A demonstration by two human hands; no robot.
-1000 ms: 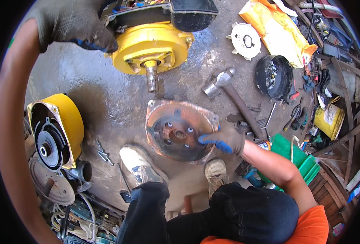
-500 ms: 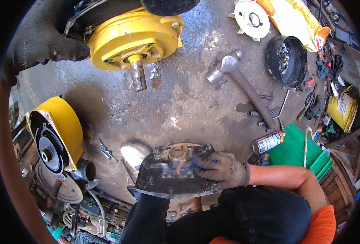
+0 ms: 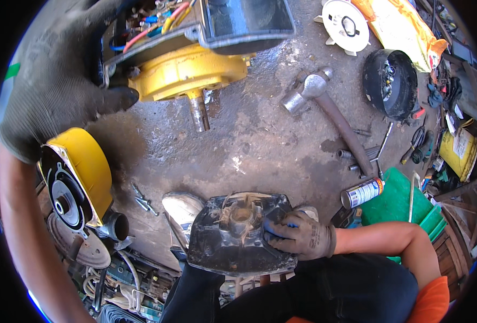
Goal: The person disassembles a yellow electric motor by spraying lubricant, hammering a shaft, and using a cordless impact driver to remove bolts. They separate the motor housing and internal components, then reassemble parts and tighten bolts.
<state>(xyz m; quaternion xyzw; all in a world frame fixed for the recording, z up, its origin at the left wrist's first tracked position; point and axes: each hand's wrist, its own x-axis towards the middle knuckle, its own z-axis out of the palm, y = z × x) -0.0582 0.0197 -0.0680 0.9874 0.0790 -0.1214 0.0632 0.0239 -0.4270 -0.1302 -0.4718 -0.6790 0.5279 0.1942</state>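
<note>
My left hand, in a dark glove, grips the edge of a machine unit at the upper left, its thumb beside the yellow round housing. A metal shaft sticks out of the housing toward me. Above sits an open black box with coloured wires beside it. My right hand, gloved too, is closed on the right side of a dirty black cover. The cover has a raised round socket in its middle and rests over my lap.
A hammer lies on the floor near sockets and a wrench. To the right are a spray can, a green container and a black pan with small parts. A yellow casing stands left, near loose bolts.
The machine unit has tilted, showing the inside of its black box and the wires. My left hand has come lower in view with it. The black cover has shifted slightly, with my right hand still on it.
</note>
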